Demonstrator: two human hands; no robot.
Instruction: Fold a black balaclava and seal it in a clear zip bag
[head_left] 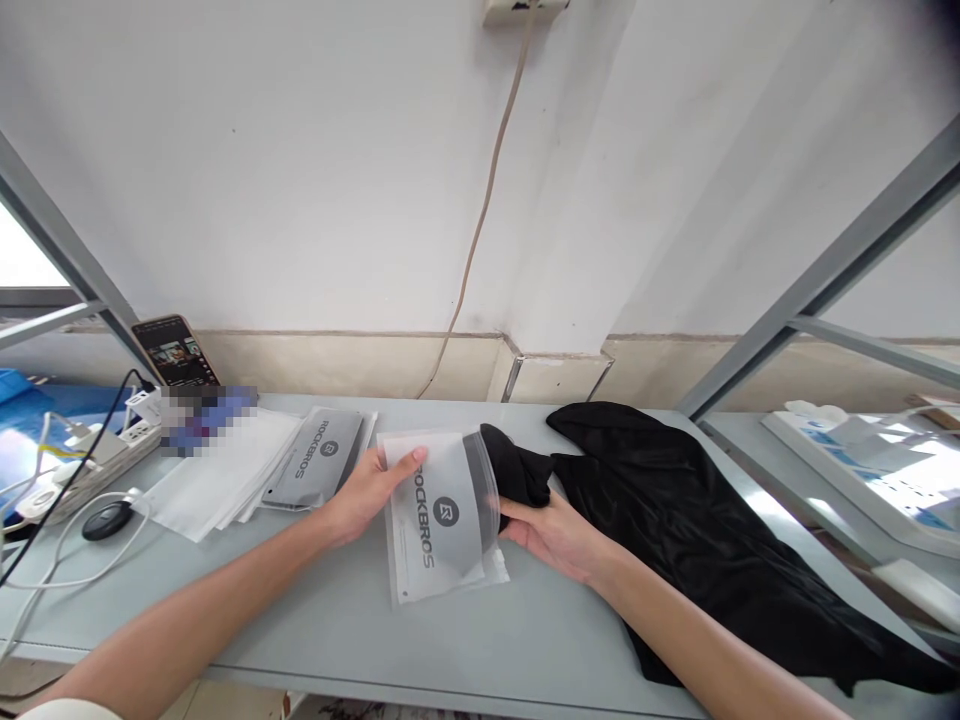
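Observation:
My left hand point(379, 485) grips the left edge of a frosted zip bag point(442, 575) printed ROCKBROS, thumb on top. The bag's opening faces right. My right hand point(551, 530) is closed on a folded black cloth point(517, 465) at that opening. Part of the dark cloth shows through the bag; the rest sticks out. Right of my hands, a larger black garment point(675, 510) lies spread over the table, partly behind my right forearm.
Left of my hands lie a filled ROCKBROS bag point(322, 460) and a stack of frosted bags point(225, 470). A phone point(176, 350) leans at the back left, near a power strip point(139, 435), cables and a black round device point(106, 520). Metal frame posts point(787, 280) flank the grey table point(337, 620).

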